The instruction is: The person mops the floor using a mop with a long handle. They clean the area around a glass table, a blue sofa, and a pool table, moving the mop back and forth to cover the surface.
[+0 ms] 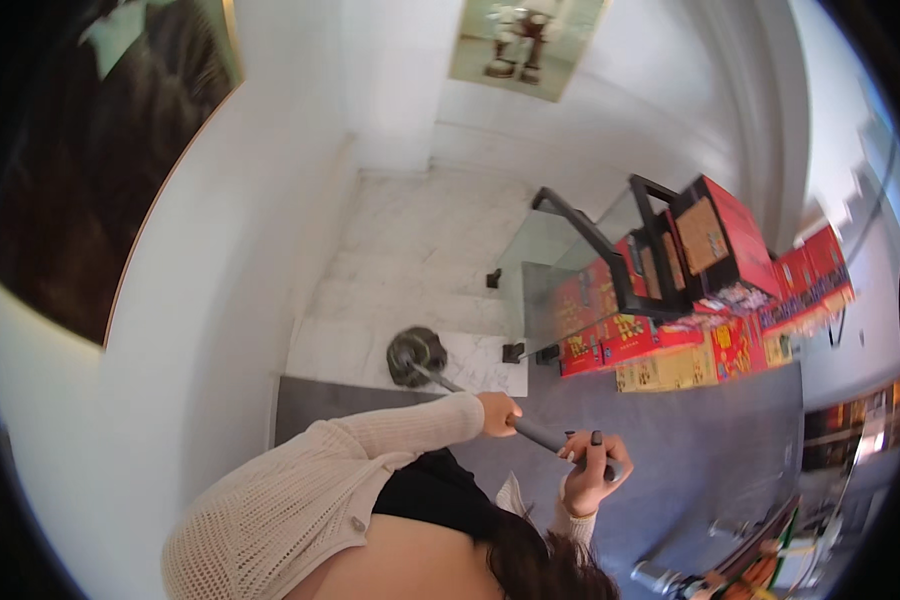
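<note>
A mop with a dark, round, shaggy head [411, 350] rests on the lowest white marble step [342, 348], close to the left wall. Its grey handle [542, 434] slants from the head toward my right side. Partway along the handle, my left hand [498, 413] is closed around it. Near the handle's top end, my right hand [595, 468] grips it with bent fingers. Both arms wear beige knit sleeves, the left one stretched across in front of me.
Marble stairs [425, 225] rise ahead beside a white wall [220, 250]. Right of them stands a glass railing with a black handrail [595, 240]. Stacked red and yellow boxes [660, 340] are behind it. Framed pictures [110, 180] hang around. Grey floor [690, 440] lies below.
</note>
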The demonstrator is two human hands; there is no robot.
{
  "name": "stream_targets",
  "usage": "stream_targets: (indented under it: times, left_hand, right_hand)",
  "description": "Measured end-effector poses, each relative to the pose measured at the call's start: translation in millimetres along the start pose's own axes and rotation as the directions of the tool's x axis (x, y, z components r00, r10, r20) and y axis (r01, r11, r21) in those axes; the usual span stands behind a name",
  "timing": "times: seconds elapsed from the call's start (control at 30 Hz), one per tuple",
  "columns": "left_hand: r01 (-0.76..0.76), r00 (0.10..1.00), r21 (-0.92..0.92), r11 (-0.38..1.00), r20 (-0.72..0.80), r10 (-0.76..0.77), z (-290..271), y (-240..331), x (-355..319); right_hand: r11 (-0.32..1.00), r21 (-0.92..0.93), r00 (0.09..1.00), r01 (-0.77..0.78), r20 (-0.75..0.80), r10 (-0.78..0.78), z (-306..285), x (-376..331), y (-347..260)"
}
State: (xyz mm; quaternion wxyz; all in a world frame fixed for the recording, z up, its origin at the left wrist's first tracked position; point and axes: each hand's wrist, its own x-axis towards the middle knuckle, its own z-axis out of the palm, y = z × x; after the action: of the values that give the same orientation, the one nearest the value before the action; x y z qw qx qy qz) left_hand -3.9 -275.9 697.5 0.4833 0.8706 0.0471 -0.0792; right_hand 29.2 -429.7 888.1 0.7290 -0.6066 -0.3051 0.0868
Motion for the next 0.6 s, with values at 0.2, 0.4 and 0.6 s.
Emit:
stream_targets:
  times: [0.2,0.4,0.6]
  left_hand:
    - [0.128,0.962,0.078,0.989,-0.252,-0.105,-4.8,-90.4,-94.0]
    - [0.376,0.842,0.078,0.923,-0.444,-0.306,-1.0,-119.3,-179.8]
    - [0.312,0.797,-0.003,0.950,-0.544,-0.263,27.1,-86.9,-201.5]
  right_hand:
    - [0.995,-0.064,0.948,-0.079,0.303,0.095,56.8,-42.0,43.9]
    - [0.971,0.041,0.834,-0.236,0.521,0.181,103.1,-69.5,55.0]
    - [0.947,0.186,0.781,-0.261,0.618,0.093,106.5,-65.7,22.4]
